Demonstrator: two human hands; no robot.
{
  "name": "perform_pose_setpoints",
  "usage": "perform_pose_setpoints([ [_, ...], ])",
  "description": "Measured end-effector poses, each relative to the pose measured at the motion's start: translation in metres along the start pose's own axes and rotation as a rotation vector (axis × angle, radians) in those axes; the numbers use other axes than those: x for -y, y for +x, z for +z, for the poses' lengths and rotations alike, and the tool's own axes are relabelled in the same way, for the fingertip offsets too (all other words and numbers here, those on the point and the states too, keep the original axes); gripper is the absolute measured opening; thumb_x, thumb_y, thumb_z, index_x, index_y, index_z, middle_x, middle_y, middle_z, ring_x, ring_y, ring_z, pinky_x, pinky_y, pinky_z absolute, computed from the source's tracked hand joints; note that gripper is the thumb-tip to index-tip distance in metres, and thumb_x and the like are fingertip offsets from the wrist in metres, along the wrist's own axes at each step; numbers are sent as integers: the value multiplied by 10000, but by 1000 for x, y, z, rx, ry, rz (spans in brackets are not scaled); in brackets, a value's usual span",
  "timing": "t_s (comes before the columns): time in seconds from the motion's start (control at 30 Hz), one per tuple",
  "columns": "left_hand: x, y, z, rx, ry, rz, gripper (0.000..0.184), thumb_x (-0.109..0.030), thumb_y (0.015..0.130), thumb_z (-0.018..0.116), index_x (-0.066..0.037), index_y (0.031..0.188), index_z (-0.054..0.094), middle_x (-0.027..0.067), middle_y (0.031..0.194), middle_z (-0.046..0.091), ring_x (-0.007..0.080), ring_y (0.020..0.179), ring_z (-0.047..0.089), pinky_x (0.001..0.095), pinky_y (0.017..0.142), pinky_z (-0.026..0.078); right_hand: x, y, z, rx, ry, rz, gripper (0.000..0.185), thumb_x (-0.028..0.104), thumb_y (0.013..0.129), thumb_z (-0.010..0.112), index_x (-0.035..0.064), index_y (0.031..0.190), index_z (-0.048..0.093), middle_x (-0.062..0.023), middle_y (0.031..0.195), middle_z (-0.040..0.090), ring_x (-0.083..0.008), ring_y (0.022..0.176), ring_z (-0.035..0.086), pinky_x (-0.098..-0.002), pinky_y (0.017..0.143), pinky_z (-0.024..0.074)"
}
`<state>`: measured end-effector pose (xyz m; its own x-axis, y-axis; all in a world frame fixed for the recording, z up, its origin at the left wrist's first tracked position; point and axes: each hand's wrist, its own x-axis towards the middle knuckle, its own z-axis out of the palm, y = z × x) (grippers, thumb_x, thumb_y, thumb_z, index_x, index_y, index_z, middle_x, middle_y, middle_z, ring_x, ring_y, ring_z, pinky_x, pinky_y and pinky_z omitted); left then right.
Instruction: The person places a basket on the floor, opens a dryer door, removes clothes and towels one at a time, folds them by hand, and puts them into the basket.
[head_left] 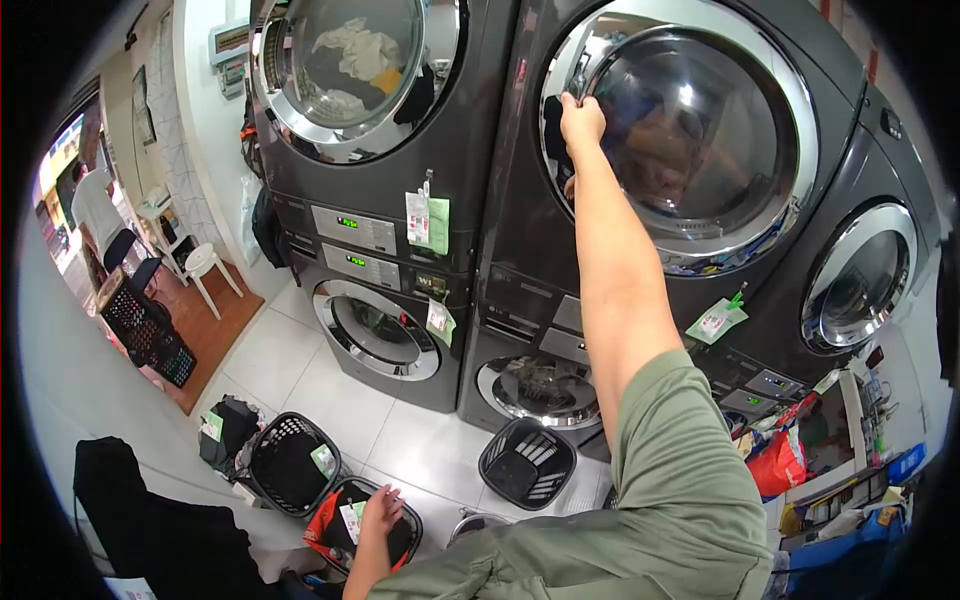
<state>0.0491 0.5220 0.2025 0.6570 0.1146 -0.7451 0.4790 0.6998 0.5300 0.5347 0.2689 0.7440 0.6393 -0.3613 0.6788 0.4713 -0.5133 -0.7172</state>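
My right hand point(582, 122) is closed on the left edge of the round glass door point(690, 140) of the upper middle machine; the door looks closed. The part of the rim under my fingers is hidden. Low at the left, my left hand point(381, 512) has its fingers apart and holds nothing. It hovers over or beside a dark basket point(408, 540) with a red-orange bag point(322, 525) and a paper tag in it. To its right, a black basket point(527, 464) stands on the floor before the lower middle machine.
Another dark basket point(293, 465) stands at the left beside dark bags point(232, 430). Light clothes show behind the upper left machine's door point(350, 60). A white stool point(205, 262) stands far left. A red bag point(778, 465) lies at the right.
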Motion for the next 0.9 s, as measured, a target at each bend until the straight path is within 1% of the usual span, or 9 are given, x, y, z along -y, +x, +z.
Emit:
perform_pose_setpoints([
  [0.17,-51,46,187,580,-26,-22,437,-332,854,452,-146,1244,381,91,1267,429,238,1079,465,373,844,386,46,-87,-81,74,61,-151,380,341,776,582,-22,731,480,-152,633,513,-293,606,510,-392,620,412],
  [0.23,-79,32,286,776,109,-11,483,-364,841,477,-156,1263,367,70,1264,435,215,1064,470,342,819,388,74,-142,-145,207,557,30,304,282,835,557,27,715,444,-17,583,434,-105,498,417,-249,446,342],
  [0.33,-107,3,417,917,236,319,342,-297,832,531,-104,1112,505,22,1053,561,120,880,528,244,697,407,79,-209,-268,112,453,81,234,247,848,523,40,957,519,-37,772,526,-107,654,497,-202,524,389],
  [0.4,-116,-2,500,912,337,939,276,-149,816,547,-42,1069,526,54,1008,567,136,848,541,259,692,439,74,-237,-346,61,491,39,297,280,851,502,32,1013,487,-55,861,506,-133,750,472,-234,609,369],
  [0.5,-155,-44,604,695,544,1659,438,-143,730,622,-35,1126,472,147,1155,478,251,1093,456,334,916,355,58,-257,-453,3,570,-67,394,330,855,472,21,1097,440,-83,994,475,-171,893,433,-283,737,339],
  [0.6,-206,-95,697,352,505,2135,694,-222,590,701,-109,1212,414,251,1280,313,412,1164,318,445,937,323,32,-261,-546,46,671,-162,493,379,859,442,9,1181,393,-111,1126,444,-209,1036,395,-331,865,308],
  [0.73,-234,-90,789,-114,1201,1930,895,-461,501,750,-319,1275,324,182,1379,136,444,1223,194,617,861,301,-28,-254,-635,-131,703,-140,605,431,863,411,-2,1276,322,-138,1274,395,-250,1189,342,-387,1000,260],
  [0.8,-231,-25,832,-204,1483,1969,638,-384,657,651,-277,1228,389,125,1358,234,410,1229,214,615,869,295,-62,-255,-663,-771,547,56,645,438,863,409,-1,1309,253,-133,1319,339,-260,1217,301,-410,1024,207],
  [0.9,-220,28,848,-382,1549,2167,345,-241,773,502,-162,1098,417,129,1174,422,320,1047,427,531,737,399,-62,-214,-644,-1072,372,74,638,424,873,402,7,1322,222,-127,1352,284,-275,1227,288,-430,1029,182],
])
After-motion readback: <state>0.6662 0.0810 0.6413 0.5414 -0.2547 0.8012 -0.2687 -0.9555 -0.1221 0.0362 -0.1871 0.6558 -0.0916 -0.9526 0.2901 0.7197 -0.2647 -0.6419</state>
